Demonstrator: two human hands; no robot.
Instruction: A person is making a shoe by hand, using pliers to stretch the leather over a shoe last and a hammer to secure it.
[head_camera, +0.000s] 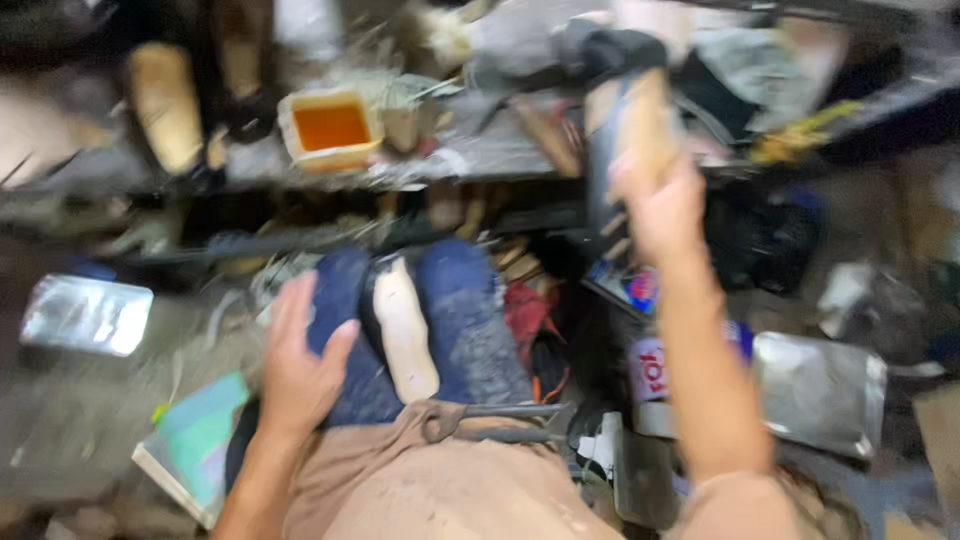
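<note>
I see my right hand (660, 205) clamped on a dark shoe piece with a tan sole (628, 130), raised at the cluttered desk (480, 155); my left hand (300, 360) rests spread flat on my blue-trousered knee (350, 330)

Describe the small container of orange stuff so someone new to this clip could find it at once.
Start at the cluttered workbench across the top of the view. On its left half sits a small square tub with a pale rim. It alone holds a bright orange filling; its neighbours are dull brown shoe parts.
</note>
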